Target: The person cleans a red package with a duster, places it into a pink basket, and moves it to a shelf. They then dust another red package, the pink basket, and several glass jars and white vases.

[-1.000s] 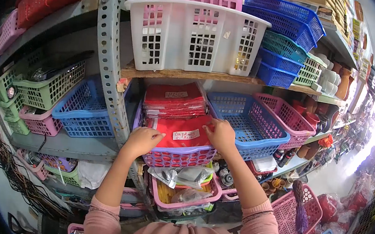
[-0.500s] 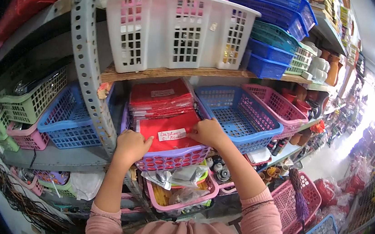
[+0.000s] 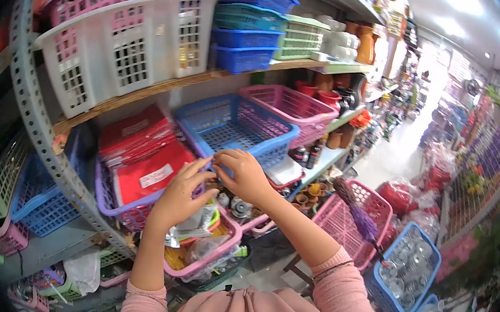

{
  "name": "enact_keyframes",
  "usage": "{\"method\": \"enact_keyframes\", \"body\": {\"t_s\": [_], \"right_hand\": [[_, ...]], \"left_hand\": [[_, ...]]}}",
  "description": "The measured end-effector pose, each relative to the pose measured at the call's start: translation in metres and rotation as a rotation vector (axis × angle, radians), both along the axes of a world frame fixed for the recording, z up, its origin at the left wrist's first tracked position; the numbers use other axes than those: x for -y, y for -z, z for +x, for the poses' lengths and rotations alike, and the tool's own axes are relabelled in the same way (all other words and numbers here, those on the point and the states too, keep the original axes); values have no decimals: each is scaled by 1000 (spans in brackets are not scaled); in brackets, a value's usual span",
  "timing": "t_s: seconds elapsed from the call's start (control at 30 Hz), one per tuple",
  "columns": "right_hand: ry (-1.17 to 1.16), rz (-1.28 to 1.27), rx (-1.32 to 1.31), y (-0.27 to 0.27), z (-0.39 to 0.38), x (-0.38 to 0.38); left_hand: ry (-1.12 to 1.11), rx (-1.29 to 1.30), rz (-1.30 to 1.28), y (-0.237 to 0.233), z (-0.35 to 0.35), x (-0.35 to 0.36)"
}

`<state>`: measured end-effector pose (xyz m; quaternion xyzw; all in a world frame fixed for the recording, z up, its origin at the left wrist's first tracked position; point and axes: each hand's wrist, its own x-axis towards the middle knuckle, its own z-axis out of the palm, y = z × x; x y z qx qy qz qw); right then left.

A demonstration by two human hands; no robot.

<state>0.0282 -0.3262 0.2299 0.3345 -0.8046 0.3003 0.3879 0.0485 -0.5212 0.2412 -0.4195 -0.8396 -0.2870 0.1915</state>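
My left hand (image 3: pixel 180 196) is open over the right front of a purple basket (image 3: pixel 111 208), its fingers extended and thumb apart. Close beside its fingertips, my right hand (image 3: pixel 242 174) has its fingers curled in towards the thumb, in front of a blue basket (image 3: pixel 279 136). Anything between those fingers is too small or hidden to make out. Inside the purple basket lie red packets (image 3: pixel 146 156) in clear plastic, stacked at the back, with a handwritten white label (image 3: pixel 155 176) on the front one.
A metal shelf post (image 3: pixel 58 157) stands left of the purple basket. Above is a wooden shelf edge (image 3: pixel 147 89) bearing a white crate (image 3: pixel 100 49). A pink basket (image 3: pixel 288 107) sits further right. Below are a pink tray of packets (image 3: pixel 229 245) and a pink floor basket (image 3: pixel 340 226).
Both hands have left the red packets and the purple basket's front, coming together at its right side. The view has turned right, so the shelves appear further left.
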Motion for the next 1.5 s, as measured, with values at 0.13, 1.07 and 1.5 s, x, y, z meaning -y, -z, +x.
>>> {"method": "enact_keyframes", "body": {"t_s": [0.13, 1.07, 1.5], "right_hand": [[149, -71, 94, 11, 54, -70], [1087, -519, 746, 207, 303, -328], [1359, -350, 896, 253, 230, -379]], "left_hand": [[266, 190, 68, 9, 13, -66], [659, 1273, 245, 239, 94, -378], [471, 1495, 99, 283, 27, -479]]}}
